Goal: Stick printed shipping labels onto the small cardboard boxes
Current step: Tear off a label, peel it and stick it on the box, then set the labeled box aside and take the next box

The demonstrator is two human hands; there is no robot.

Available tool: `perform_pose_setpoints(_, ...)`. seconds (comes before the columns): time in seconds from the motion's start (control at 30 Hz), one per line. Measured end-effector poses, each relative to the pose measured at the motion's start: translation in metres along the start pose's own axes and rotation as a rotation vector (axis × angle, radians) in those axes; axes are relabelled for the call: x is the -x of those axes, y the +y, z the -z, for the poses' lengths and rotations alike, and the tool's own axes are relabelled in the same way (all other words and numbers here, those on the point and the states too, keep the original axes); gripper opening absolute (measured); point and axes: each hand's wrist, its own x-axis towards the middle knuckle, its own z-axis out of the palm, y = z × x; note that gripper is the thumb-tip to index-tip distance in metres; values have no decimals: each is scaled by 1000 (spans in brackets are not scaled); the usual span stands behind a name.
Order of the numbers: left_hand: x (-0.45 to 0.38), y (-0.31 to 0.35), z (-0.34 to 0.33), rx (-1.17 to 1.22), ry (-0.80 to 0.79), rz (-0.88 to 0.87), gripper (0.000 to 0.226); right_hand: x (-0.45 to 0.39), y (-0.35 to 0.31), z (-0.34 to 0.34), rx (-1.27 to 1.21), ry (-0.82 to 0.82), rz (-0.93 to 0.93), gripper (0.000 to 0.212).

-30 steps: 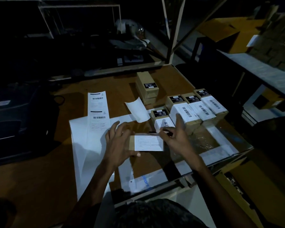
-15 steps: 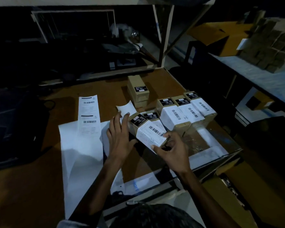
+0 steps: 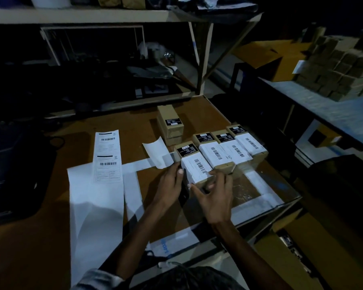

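A small cardboard box (image 3: 194, 167) with a white barcode label on top sits at the left end of a row with three more labelled boxes (image 3: 233, 150). My left hand (image 3: 169, 185) lies against its left side, thumb touching it. My right hand (image 3: 215, 197) brackets its near end between thumb and index finger. A strip of two printed shipping labels (image 3: 108, 156) lies to the left on the brown table (image 3: 134, 126). Two stacked boxes (image 3: 170, 123) without shipping labels stand behind the row.
A curled piece of backing paper (image 3: 158, 152) lies left of the row, and a long white liner strip (image 3: 94, 210) runs toward me. A dark machine (image 3: 13, 170) fills the table's left side. Many cardboard boxes (image 3: 342, 68) are piled on the right bench. The table edge (image 3: 266, 210) is close on the right.
The box was tilted and held up half a second ago. It now stands flat against the row of labelled boxes, with both hands still on it.
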Motion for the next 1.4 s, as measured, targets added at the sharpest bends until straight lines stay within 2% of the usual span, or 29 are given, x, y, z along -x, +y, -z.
perform_pose_setpoints(0.2, 3, 7, -9, 300, -90, 181, 60, 6, 8, -4, -79, -51, 51, 71)
perform_pose_setpoints(0.33, -1, 23, -10, 365, -120, 241, 40, 0, 8, -6, -62, -46, 34, 63)
perform_pose_setpoints(0.4, -2, 21, -10, 370, -125, 239, 37, -1, 7, -9, -59, -40, 35, 64)
perform_pose_setpoints(0.47, -3, 17, -9, 369, -121, 235, 49, -1, 8, -11, -63, -25, 43, 64)
perform_pose_setpoints(0.57, -6, 10, -13, 336, -116, 256, 79, 1, 7, -13, -75, -17, 44, 65)
perform_pose_setpoints(0.63, -5, 9, -12, 316, -123, 270, 86, 2, 6, -13, -73, -13, 44, 65)
perform_pose_setpoints(0.7, -3, 11, -8, 288, -127, 248, 77, 4, 2, -12, -77, 2, 46, 64)
perform_pose_setpoints(0.83, -2, 16, 13, 317, -94, 144, 34, 3, -10, -10, -26, 61, 76, 55)
perform_pose_setpoints(0.97, -13, 5, 43, 287, -33, 196, 30, -5, -35, -15, 120, 116, 135, 36)
perform_pose_setpoints(1.07, -18, -4, 70, 239, 22, 196, 23, -18, -55, -29, 87, 111, 174, 27)
perform_pose_setpoints(1.27, -19, -23, 114, 160, 34, 208, 21, -84, -89, -63, 266, -93, 133, 41)
perform_pose_setpoints(1.4, -41, -36, 129, 53, 6, 221, 29, -136, -99, -88, 256, -194, 48, 38)
